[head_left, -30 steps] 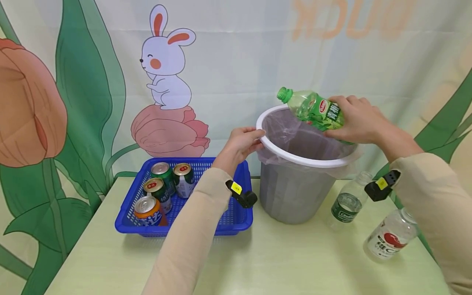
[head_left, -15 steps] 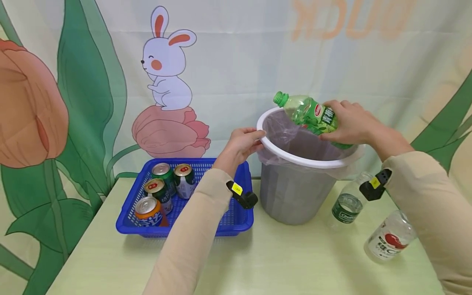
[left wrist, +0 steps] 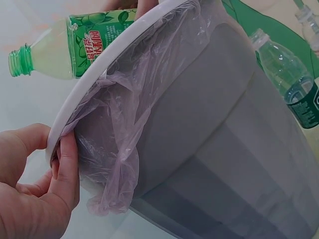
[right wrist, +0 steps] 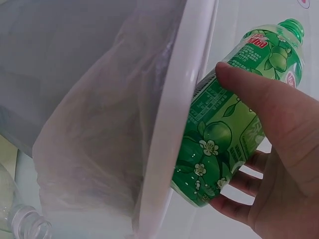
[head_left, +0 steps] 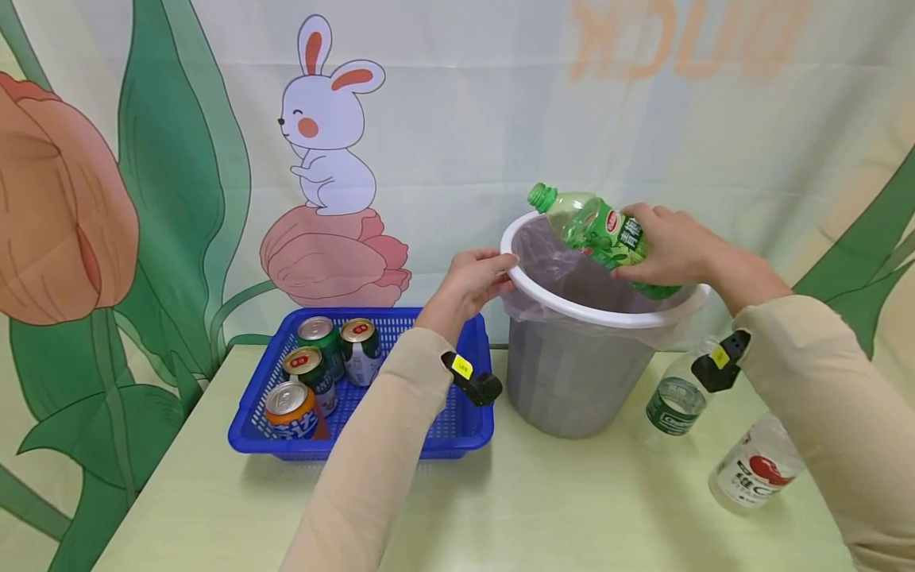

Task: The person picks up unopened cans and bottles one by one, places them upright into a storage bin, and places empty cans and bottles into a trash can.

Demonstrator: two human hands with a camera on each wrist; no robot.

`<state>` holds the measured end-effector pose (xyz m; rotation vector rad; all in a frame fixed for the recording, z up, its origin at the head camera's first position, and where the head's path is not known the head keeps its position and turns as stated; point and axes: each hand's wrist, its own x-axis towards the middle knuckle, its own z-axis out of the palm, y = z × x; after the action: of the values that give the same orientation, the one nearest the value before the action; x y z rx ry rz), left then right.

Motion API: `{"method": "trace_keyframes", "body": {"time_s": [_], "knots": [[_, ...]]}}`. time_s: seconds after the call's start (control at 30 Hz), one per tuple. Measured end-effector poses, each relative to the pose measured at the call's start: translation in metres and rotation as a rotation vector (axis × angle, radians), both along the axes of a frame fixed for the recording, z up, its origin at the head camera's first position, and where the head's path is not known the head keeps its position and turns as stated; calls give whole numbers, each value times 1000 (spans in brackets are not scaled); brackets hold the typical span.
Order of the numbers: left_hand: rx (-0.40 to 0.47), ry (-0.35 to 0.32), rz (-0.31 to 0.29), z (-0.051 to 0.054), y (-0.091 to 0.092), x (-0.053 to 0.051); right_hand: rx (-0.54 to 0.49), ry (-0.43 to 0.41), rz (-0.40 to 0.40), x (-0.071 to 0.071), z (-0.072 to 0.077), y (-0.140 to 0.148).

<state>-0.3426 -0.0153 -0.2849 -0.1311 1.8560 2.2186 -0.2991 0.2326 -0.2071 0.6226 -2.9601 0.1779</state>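
Observation:
My right hand [head_left: 672, 246] grips a green-labelled plastic bottle [head_left: 608, 234] round its label, tilted with its green neck up to the left. The bottle is over the mouth of a grey trash bin [head_left: 572, 373], its lower end beside the far right of the white rim [head_left: 608, 316]. On the bin's left side, my left hand [head_left: 472, 282] pinches the rim between thumb and fingers. In the left wrist view, those fingers also touch the translucent liner bag [left wrist: 114, 149] folded over the edge. The right wrist view shows the thumb and fingers wrapped about the bottle [right wrist: 224, 124].
Left of the bin, a blue plastic basket [head_left: 386, 454] holds several drink cans [head_left: 303, 369]. A clear bottle with a green label [head_left: 675, 405] stands right of the bin. Nearer, a clear bottle with a red-and-white label [head_left: 754, 469] is partly behind the right sleeve.
My right hand has shifted a little left and downward with the green-labelled bottle, bringing it lower over the bin. The left hand keeps its hold on the rim.

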Motion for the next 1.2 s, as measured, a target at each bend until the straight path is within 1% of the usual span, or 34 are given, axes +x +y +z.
{"method": "trace_keyframes", "body": {"time_s": [0.3, 0.63, 1.03, 1.2], "knots": [[18, 23, -13, -2, 0, -1, -7, -50, 3, -1, -2, -5], [15, 22, -9, -2, 0, -1, -78, -104, 48, 3, -2, -8], [25, 17, 0, -1, 2, 0, -59, -73, 70, 7, 2, -11], [28, 16, 4, -1, 2, -1, -62, -38, 80, 10, 4, -9]]}}
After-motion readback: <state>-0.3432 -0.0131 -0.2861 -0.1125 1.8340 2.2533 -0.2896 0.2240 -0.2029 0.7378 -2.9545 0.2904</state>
